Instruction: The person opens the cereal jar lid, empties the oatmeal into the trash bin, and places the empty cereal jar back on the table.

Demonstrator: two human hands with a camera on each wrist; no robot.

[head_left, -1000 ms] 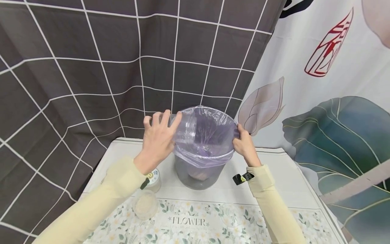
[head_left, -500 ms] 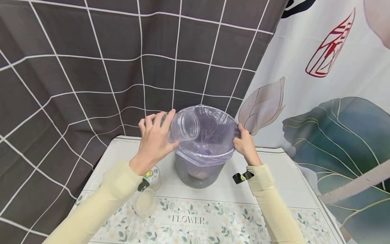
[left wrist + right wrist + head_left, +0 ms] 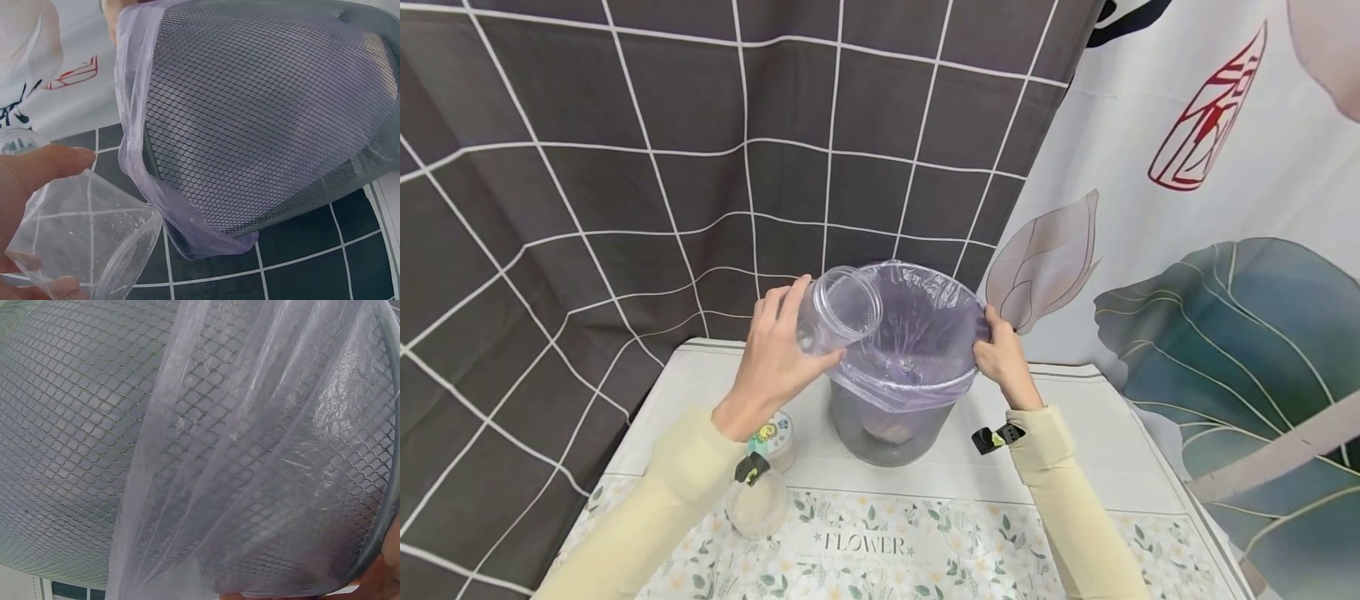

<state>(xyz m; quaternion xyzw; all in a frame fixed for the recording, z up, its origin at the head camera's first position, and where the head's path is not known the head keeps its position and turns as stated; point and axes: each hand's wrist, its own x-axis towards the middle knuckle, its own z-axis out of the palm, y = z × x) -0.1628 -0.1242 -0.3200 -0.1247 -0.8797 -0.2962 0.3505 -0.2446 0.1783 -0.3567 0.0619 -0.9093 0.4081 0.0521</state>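
Clear jar (image 3: 826, 315), tilted, hangs at the left side of the rim of the bin (image 3: 852, 427), above the desk (image 3: 985, 475), its open mouth turned toward the purple bag (image 3: 895, 397) lining the bin, which stands near the middle of the desk's far edge. The left hand (image 3: 771, 357) grips the jar, fingers (image 3: 59, 164) curled partway round its body; the right hand (image 3: 1000, 354) pinches bag and rim on the bin's right side. A lidded tub (image 3: 781, 446) and a pale container (image 3: 756, 505) sit toward the desk's left edge.

The jar is probably light, fairly stiff plastic, smooth enough to slip; its body, behind the mouth, seems the best hold. The head view shows the jar's round mouth; the left wrist view adds pale specks (image 3: 145, 219) in the jar and the bin's mesh wall (image 3: 250, 112), which the head view leaves indistinct.
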